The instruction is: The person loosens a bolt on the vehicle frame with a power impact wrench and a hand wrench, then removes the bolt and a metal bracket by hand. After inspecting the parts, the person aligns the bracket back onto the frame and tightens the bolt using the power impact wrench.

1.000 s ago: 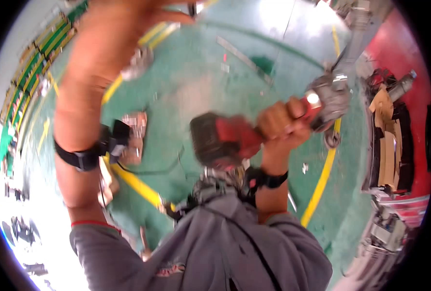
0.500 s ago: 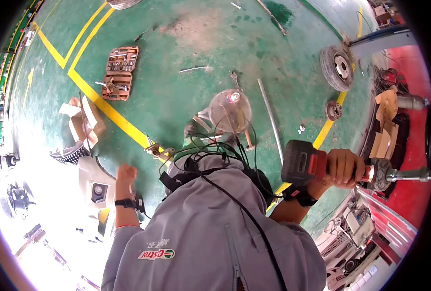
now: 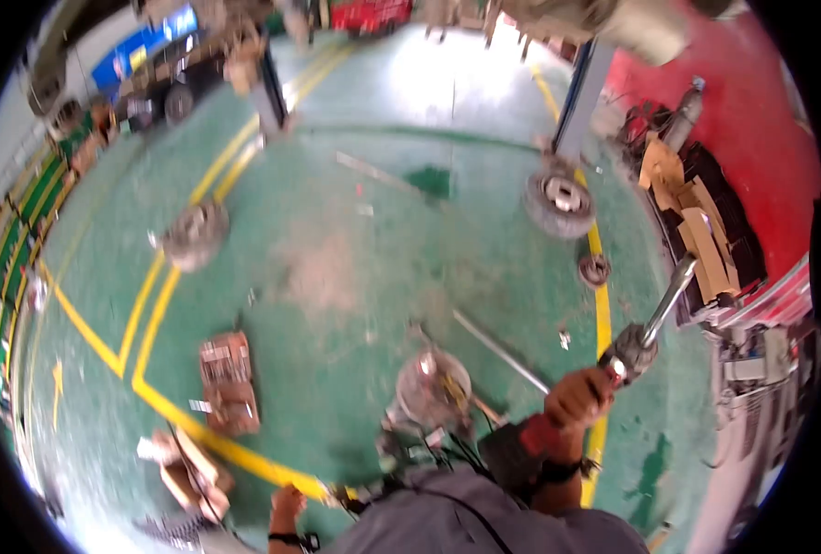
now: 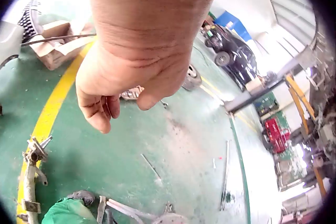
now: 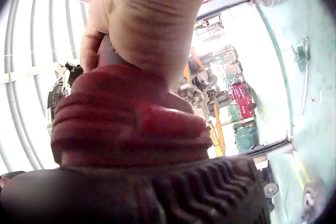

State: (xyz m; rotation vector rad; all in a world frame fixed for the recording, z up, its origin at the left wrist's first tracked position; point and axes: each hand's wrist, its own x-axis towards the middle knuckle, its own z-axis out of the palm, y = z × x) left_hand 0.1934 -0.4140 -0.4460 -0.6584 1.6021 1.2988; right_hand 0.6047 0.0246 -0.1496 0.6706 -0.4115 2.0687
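Observation:
My right hand [image 3: 579, 399] grips a red and black cordless impact wrench [image 3: 535, 436] by its handle. A long silver socket [image 3: 671, 300] points forward and right from the tool's head. In the right wrist view the wrench's red base [image 5: 126, 119] and the dark battery [image 5: 210, 192] below it fill the lower part, and the fingers are mostly hidden. Low at the left, my left hand [image 3: 288, 503] hangs with nothing in it. Its fingers are loosely curled in the left wrist view, over the green floor [image 4: 121, 155].
A round stool [image 3: 410, 392] stands close in front of me. An open tool case [image 3: 229, 383] and a cardboard box [image 3: 189, 475] lie to the left. Wheels [image 3: 560, 203], a hub part [image 3: 594, 270] and a long bar [image 3: 498, 349] are on the floor. Lift posts [image 3: 577, 102] rise ahead.
My left hand has dropped from high in front to low at the left. The wrench has swung out to the right, then its socket turned forward. The head view now reaches farther ahead.

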